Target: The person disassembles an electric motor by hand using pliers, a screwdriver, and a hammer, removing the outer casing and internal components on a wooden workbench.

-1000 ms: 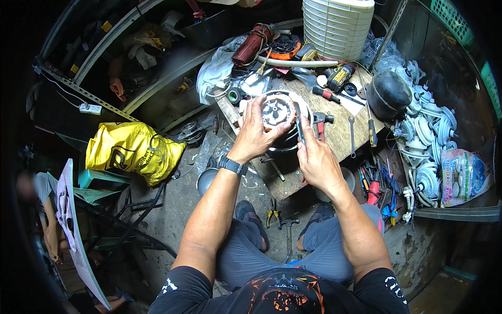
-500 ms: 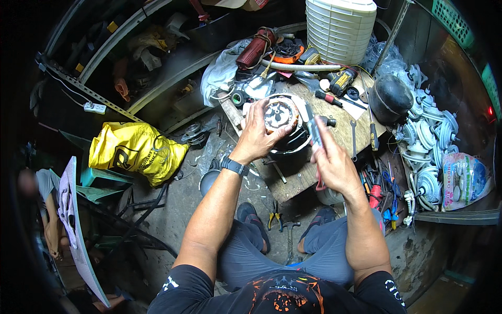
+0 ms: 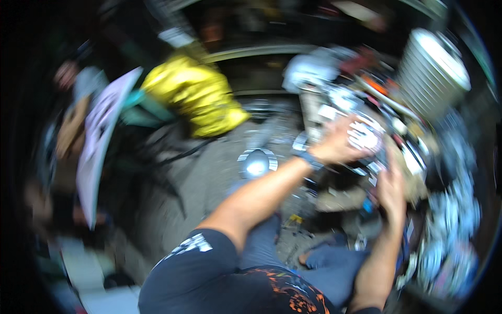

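Observation:
Motion smears the whole head view. My left hand (image 3: 341,140) is closed around the side of a round motor part (image 3: 367,135) with a pale patterned face, which sits on the wooden work surface (image 3: 342,201). To the right of the motor part, my right hand (image 3: 391,184) is raised with its fingers bent. A grey metal tool with a red handle showed in that hand in the earlier frame; now only blurred grey and red streaks appear beside its palm. Where the tool's tip lies cannot be made out.
A yellow sack (image 3: 193,97) and a silver bowl (image 3: 257,163) lie left of the work surface. Behind stands a white ribbed bucket (image 3: 431,76). White plastic parts (image 3: 452,222) are heaped at right. At far left a person (image 3: 78,112) is beside a pale board (image 3: 107,138).
My view has swung to the left, so the work surface and both hands now appear farther right and blurred. My left hand stays on the motor part.

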Demonstrator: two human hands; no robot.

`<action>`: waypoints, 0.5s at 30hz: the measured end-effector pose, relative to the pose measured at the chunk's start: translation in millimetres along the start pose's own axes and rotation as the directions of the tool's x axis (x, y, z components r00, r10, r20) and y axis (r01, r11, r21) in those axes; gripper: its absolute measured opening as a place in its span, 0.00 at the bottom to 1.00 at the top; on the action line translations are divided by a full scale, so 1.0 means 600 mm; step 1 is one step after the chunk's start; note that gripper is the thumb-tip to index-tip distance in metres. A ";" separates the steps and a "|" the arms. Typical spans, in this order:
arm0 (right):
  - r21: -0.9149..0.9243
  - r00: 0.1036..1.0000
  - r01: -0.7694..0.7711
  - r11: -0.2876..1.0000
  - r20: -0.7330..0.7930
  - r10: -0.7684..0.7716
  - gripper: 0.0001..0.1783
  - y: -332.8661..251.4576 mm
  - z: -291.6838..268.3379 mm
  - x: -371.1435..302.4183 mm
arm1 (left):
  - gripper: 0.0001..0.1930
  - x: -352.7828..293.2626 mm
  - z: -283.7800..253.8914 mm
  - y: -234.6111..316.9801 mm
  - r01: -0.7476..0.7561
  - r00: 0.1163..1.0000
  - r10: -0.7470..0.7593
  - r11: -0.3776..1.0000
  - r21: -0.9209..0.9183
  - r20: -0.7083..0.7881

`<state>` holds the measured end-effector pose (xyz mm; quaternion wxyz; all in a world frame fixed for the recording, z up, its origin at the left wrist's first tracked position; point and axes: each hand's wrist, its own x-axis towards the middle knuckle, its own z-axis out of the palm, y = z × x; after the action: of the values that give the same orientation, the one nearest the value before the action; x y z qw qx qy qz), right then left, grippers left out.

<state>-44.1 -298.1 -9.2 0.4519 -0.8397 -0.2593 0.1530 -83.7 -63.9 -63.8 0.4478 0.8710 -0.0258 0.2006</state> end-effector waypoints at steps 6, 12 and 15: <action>-0.204 0.999 0.015 0.979 -0.040 -0.024 0.33 0.050 -0.051 -0.010 | 0.56 0.031 0.097 -0.019 -0.090 0.994 0.094 0.994 0.058 -0.059; -0.251 0.970 0.242 0.937 0.033 -0.242 0.33 0.120 -0.038 0.024 | 0.60 0.009 0.092 -0.042 -0.016 0.999 0.019 0.997 0.073 -0.045; -0.325 0.958 0.224 0.919 -0.101 -0.269 0.34 0.108 -0.062 0.009 | 0.57 0.050 0.111 -0.016 -0.089 0.996 0.089 0.995 0.041 -0.002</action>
<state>-2.5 -349.9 -43.7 0.3475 -0.8696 -0.3507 -0.0086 -32.1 -106.8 -94.6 0.4208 0.8775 -0.0597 0.2223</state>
